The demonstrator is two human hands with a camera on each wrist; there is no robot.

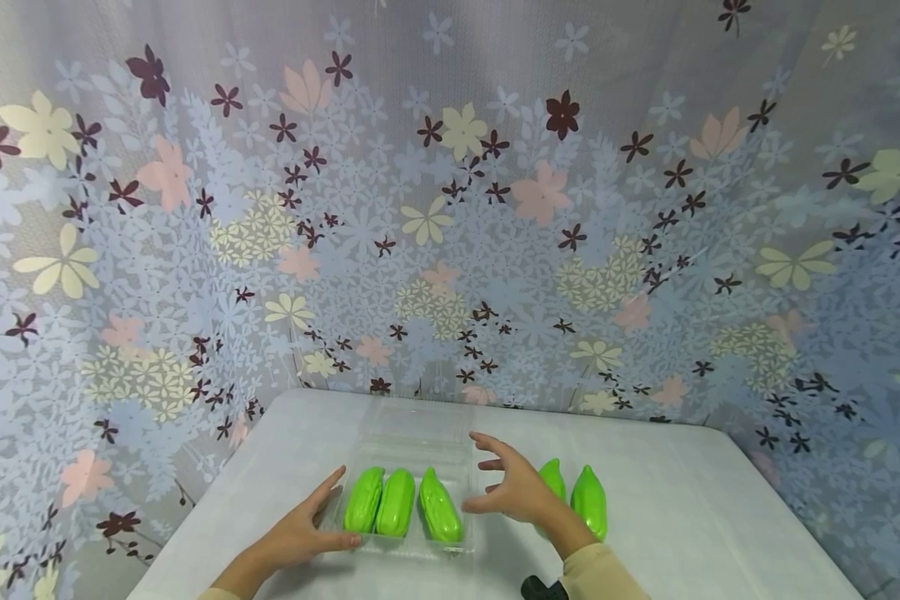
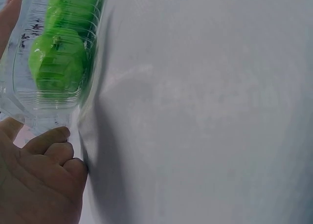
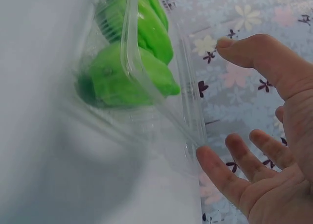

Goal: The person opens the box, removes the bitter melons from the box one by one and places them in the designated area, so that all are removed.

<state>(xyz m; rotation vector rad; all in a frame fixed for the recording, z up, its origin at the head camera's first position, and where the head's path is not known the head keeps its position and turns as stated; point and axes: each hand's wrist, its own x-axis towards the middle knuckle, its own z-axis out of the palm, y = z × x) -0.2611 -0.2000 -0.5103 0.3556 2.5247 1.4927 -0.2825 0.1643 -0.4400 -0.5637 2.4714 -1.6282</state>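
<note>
Left hand (image 2: 36, 182) at lower left, fingers curled against the near edge of a clear plastic tray (image 2: 49, 104). Green ridged vegetables (image 2: 58, 57) lie inside it, blurred. White counter (image 2: 205, 111) fills the rest.
</note>
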